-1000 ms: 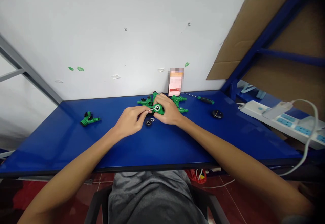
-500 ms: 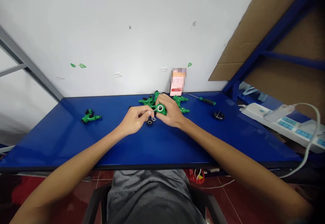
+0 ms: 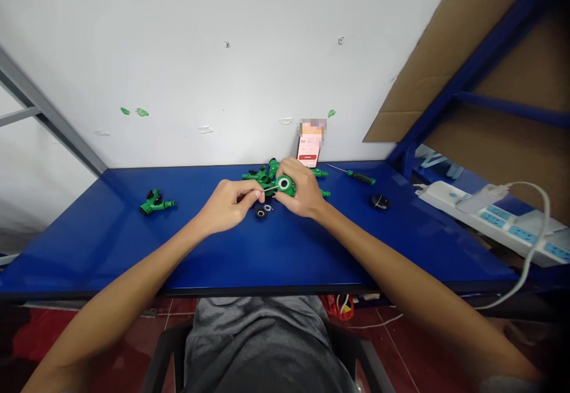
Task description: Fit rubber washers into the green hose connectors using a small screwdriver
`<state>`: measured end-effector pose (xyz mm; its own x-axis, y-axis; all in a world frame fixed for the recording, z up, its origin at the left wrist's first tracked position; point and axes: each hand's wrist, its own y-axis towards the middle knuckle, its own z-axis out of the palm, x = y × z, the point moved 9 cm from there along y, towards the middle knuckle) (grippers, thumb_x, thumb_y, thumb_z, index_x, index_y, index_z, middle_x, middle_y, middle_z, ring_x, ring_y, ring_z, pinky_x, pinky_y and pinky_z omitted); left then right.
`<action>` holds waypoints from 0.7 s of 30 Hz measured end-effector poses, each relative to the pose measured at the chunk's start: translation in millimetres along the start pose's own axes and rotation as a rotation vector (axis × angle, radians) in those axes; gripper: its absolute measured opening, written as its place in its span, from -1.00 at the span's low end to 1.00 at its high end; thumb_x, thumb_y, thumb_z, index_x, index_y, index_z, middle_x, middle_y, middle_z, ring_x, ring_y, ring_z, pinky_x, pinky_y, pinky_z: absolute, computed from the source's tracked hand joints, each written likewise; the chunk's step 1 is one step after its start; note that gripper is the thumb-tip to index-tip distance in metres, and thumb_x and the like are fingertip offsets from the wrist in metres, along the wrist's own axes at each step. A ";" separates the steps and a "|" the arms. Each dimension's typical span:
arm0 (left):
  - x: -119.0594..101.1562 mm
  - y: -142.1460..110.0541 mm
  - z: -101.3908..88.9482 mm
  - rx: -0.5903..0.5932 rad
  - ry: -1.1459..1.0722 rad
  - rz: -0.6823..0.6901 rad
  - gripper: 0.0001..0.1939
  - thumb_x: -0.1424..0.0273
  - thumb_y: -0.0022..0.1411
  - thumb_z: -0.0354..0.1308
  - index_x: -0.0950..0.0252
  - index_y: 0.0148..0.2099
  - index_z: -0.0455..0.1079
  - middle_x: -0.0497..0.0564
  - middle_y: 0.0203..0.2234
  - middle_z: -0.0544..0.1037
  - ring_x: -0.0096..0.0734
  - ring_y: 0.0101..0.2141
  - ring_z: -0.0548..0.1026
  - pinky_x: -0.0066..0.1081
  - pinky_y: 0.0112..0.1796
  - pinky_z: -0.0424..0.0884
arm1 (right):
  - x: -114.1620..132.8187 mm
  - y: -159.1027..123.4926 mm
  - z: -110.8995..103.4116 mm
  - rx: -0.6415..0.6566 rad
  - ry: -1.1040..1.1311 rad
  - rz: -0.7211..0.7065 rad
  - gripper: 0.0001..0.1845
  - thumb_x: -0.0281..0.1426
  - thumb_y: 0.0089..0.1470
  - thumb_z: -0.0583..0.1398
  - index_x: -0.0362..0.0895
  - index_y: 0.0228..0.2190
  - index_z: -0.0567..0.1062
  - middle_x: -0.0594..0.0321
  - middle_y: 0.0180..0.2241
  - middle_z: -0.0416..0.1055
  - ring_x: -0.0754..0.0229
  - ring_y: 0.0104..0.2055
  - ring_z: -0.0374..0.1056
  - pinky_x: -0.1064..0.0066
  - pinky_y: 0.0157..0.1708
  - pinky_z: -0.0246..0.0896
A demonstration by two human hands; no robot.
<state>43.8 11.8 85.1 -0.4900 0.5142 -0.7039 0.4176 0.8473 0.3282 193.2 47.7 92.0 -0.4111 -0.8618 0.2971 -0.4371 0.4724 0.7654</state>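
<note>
The left hand (image 3: 227,203) pinches a thin pick (image 3: 269,189) between its finger and thumb. The fingers of the right hand (image 3: 303,190) curl around a green plastic hose splitter (image 3: 287,186) with a white ring in its end, and the pick reaches that ring. They are near the middle of the back edge of the blue worktop (image 3: 111,250), just by more green splitters (image 3: 256,176) and small black rings (image 3: 260,213).

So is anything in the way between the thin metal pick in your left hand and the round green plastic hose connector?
Nothing visible stands in the way: the thin metal pick in the left hand reaches the white ring of the green plastic hose connector, held in the right hand.
</note>
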 end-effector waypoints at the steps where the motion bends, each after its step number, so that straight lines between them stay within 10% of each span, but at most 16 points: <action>1: 0.3 0.1 1.2 0.004 0.018 -0.004 -0.69 0.29 0.48 0.05 0.30 -0.24 0.55 -0.17 -0.63 0.25 -0.51 -0.59 0.12 -0.41 -0.47 0.01 | 1.0 0.0 -0.7 0.015 -0.034 -0.023 -0.76 -0.42 -0.10 0.17 0.01 -0.38 0.18 0.27 -0.41 0.22 0.06 -0.31 0.15 0.24 -0.30 0.01; 13: 0.3 -4.0 12.3 -0.098 0.007 -0.024 -0.70 0.34 0.51 -0.01 0.28 -0.18 0.53 -0.17 -0.61 0.30 -0.50 -0.60 0.18 -0.41 -0.44 0.11 | 21.3 -2.1 -7.3 -0.106 -0.437 -0.095 -0.83 -0.38 0.07 0.23 -0.02 -0.35 0.29 0.17 -0.38 0.30 0.00 -0.29 0.17 0.17 -0.30 0.11; 21: 4.2 -7.3 -4.5 -0.297 -0.094 -0.066 -0.72 0.27 0.52 0.03 0.27 -0.17 0.49 -0.15 -0.57 0.29 -0.49 -0.56 0.20 -0.41 -0.44 0.08 | 25.3 -0.7 -1.4 -0.026 -0.305 0.001 -0.66 -0.29 0.30 0.17 -0.10 0.07 0.38 -0.05 -0.06 0.36 -0.18 0.01 0.31 -0.07 0.03 0.31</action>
<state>35.3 8.3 82.6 -0.4302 0.4540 -0.7803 0.1387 0.8873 0.4398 184.2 25.3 99.7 -0.6346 -0.7640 0.1161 -0.4174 0.4653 0.7805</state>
